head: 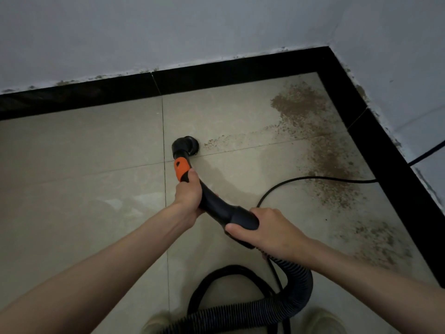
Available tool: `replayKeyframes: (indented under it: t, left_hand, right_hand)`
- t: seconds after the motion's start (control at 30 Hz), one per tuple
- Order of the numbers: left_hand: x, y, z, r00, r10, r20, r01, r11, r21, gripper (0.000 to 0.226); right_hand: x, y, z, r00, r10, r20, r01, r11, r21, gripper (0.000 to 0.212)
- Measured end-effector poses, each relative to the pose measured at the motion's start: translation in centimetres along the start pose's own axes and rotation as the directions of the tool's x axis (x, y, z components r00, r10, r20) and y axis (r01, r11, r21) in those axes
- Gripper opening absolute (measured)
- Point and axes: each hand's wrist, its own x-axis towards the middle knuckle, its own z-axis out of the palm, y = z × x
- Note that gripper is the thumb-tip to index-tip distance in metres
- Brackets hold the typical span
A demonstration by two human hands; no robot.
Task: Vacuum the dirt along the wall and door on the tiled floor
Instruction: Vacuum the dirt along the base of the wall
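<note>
Beige floor tiles (96, 153) crossed by thin grout lines fill most of the head view, bordered by a glossy black skirting (216, 73) that runs along the back and turns down the right side at a corner. Above the skirting, pale grey walls (168, 27) are seen, with chipped, stained paint along their lower edge. Brown dirt (320, 141) is scattered over the tiles near the corner and in a band beside the right-hand skirting, with a thin trail reaching left toward the vacuum's round black nozzle (185, 145), which is set on the floor close to a grout crossing, well apart from the thickest dirt. A black curved wand (216, 203) with an orange band rises from the nozzle toward the person. The wand is gripped just below the orange band by the left hand (187, 198), fingers wrapped around it and the forearm stretched forward. The wider rear cuff of the wand is clasped by the right hand (267, 230), thumb laid along its near side. A ribbed black hose (252, 312) loops down behind that hand, and a thin black cord (301, 179) is trailed across the dirt to the right wall. Two pale shoes are partly visible at the bottom edge.
</note>
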Motion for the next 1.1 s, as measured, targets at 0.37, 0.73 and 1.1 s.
replayKeyframes:
  t: [0.37, 0.73, 1.1]
  left_hand:
    - [-1.2, -0.2, 2.1, 0.997, -0.014, 0.074, 0.008, 0.997, 0.079, 0.032]
    - [-1.9, -1.0, 5.0, 0.994, -0.003, 0.109, -0.013, 0.990, 0.142, 0.034]
    - [-0.3, 1.4, 6.2, 0.996, 0.047, 0.076, -0.061, 0.978, 0.200, 0.053]
  right_hand:
    - [-1.6, 1.1, -0.4, 0.996, 0.032, -0.089, -0.036, 0.998, -0.049, 0.066]
    - [-3.1, 2.6, -1.6, 0.985, 0.106, -0.138, -0.110, 0.994, -0.016, 0.054]
    - [-0.8, 1.3, -2.6, 0.983, 0.087, -0.163, -0.084, 0.996, 0.025, 0.058]
